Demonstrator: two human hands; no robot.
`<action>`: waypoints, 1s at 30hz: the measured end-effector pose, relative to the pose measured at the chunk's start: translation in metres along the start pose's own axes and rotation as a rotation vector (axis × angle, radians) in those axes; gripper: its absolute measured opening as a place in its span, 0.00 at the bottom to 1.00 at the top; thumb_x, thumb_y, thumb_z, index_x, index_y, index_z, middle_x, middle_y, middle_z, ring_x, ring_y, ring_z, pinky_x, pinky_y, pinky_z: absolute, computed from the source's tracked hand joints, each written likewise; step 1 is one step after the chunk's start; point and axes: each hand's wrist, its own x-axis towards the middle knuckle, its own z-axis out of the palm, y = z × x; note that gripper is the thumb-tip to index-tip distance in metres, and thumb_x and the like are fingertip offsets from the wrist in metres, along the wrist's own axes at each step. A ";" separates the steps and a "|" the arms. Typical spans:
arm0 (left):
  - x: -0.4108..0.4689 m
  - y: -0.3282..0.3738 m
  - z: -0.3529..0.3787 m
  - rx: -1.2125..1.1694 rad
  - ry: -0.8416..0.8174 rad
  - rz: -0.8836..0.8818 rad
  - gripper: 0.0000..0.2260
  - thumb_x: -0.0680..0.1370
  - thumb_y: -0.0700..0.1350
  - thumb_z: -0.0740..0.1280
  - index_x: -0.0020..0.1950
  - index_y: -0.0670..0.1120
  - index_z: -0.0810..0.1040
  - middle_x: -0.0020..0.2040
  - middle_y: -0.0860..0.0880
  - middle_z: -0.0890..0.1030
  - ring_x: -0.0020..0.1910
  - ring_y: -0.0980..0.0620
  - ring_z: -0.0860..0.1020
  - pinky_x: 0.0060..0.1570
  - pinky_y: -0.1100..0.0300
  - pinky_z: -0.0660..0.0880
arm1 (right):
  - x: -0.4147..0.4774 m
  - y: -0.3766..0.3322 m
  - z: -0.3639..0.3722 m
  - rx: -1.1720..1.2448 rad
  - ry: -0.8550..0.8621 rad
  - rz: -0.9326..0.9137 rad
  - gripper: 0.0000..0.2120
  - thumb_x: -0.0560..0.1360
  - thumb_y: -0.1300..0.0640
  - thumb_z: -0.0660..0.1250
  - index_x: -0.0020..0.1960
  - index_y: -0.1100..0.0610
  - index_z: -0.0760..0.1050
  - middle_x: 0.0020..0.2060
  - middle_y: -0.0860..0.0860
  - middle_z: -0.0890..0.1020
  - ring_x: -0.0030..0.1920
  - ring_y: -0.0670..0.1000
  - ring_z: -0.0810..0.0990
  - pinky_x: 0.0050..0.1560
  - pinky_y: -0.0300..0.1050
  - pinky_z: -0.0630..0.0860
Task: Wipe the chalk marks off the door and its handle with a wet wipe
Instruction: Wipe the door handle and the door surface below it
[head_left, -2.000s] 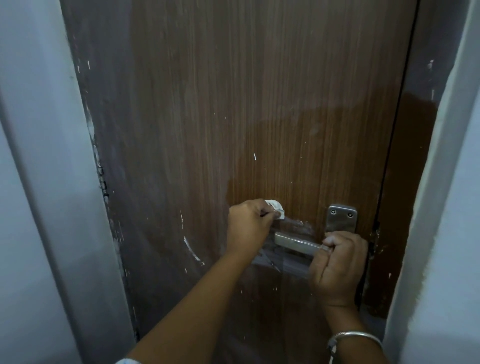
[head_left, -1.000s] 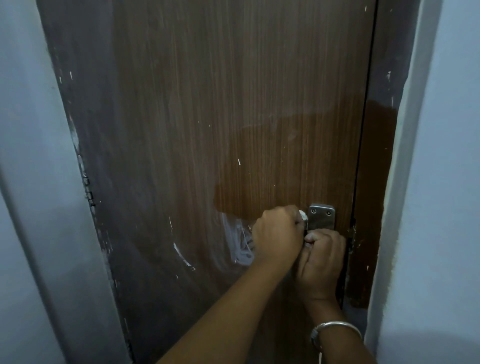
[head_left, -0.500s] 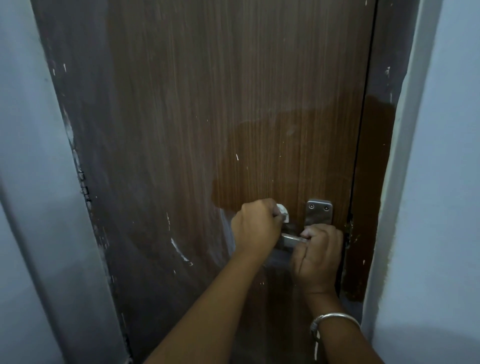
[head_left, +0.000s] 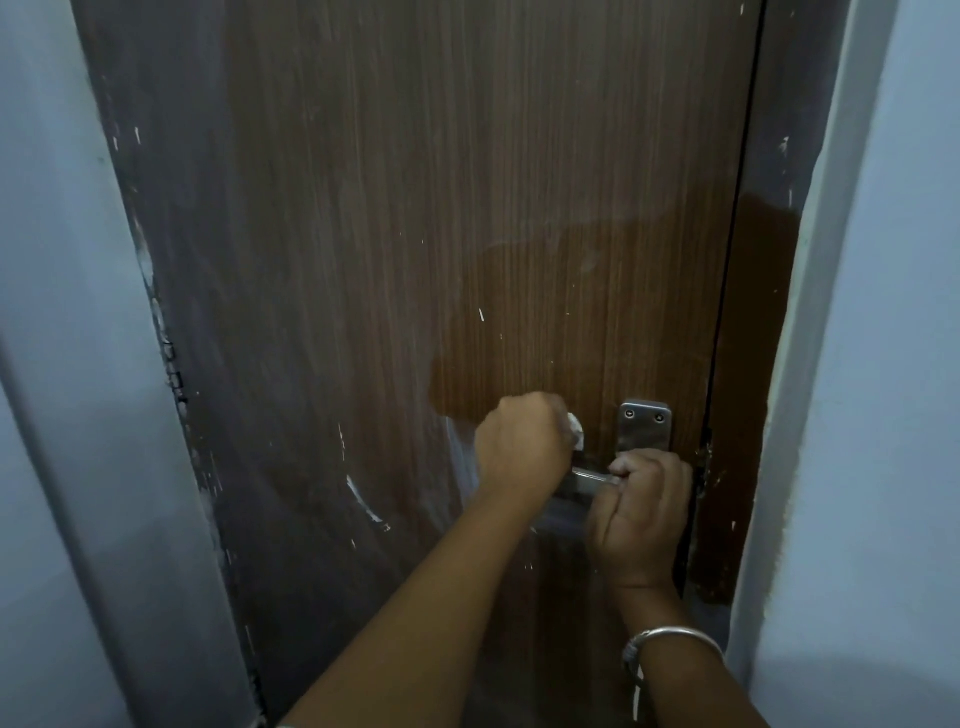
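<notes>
This looks like an indoor doorway in a home or similar building: a brown wood-grain door (head_left: 415, 208) with a steel lever handle (head_left: 587, 480) and screwed backplate (head_left: 644, 426) at 4 o'clock, between pale blue painted walls (head_left: 52, 312) at 9 and 3 o'clock.

My left hand (head_left: 522, 447) makes a fist round the wipe (head_left: 574, 431); at its four o'clock my right hand (head_left: 644, 514) grips the handle (head_left: 587, 480).

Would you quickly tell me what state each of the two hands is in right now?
Left hand: closed, holding the wet wipe.
Right hand: closed, holding the door handle.
</notes>
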 end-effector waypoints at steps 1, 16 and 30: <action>0.000 0.004 0.000 0.047 -0.007 0.057 0.03 0.75 0.45 0.67 0.43 0.47 0.78 0.40 0.49 0.81 0.39 0.52 0.79 0.39 0.57 0.77 | 0.000 0.000 0.000 0.000 0.004 0.000 0.04 0.70 0.62 0.55 0.45 0.57 0.65 0.36 0.62 0.74 0.40 0.52 0.67 0.40 0.41 0.62; 0.031 -0.039 -0.019 0.082 -0.128 0.001 0.11 0.67 0.50 0.75 0.31 0.52 0.74 0.34 0.56 0.79 0.34 0.57 0.77 0.32 0.62 0.70 | 0.003 -0.003 -0.004 0.012 0.007 -0.017 0.04 0.70 0.62 0.55 0.45 0.57 0.65 0.34 0.62 0.75 0.40 0.51 0.67 0.40 0.40 0.62; 0.019 -0.022 0.000 0.098 -0.096 0.284 0.07 0.71 0.50 0.70 0.37 0.49 0.76 0.37 0.51 0.81 0.37 0.53 0.78 0.36 0.57 0.75 | 0.002 0.000 -0.002 0.005 0.022 -0.036 0.04 0.70 0.62 0.55 0.45 0.57 0.65 0.35 0.63 0.75 0.40 0.52 0.67 0.40 0.41 0.63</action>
